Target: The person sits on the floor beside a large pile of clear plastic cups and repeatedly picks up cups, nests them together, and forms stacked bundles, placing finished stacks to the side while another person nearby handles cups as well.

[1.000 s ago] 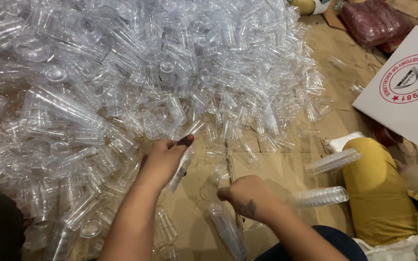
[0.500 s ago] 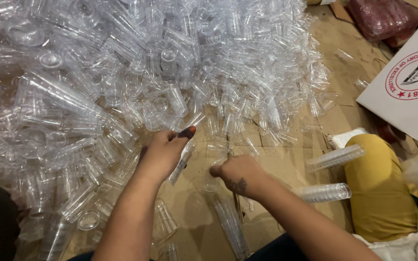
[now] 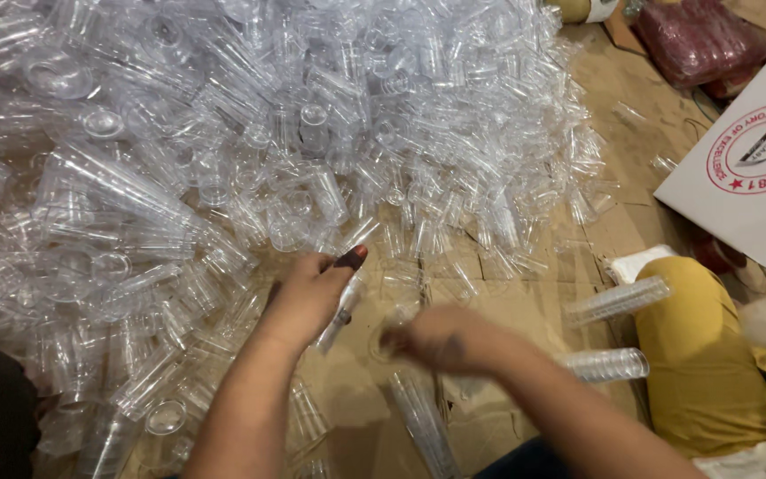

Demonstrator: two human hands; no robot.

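Fingers of the left hand (image 3: 308,297) curl around a slim stack of clear plastic cups (image 3: 340,312), long axis running toward the heap of cups (image 3: 250,133) ahead. Right hand (image 3: 441,341), blurred, grip unclear, has shifted lower-right across the cardboard floor (image 3: 525,293), nearer another nested stack (image 3: 423,426).

Flattened brown cardboard (image 3: 525,293) covers the floor, with a big heap of clear plastic cups (image 3: 223,151) lying on it

Heap of clear plastic cups (image 3: 250,160) on brown cardboard sheet (image 3: 525,293); white square box (image 3: 746,168), yellow cloth bundle (image 3: 702,364) right of heap.
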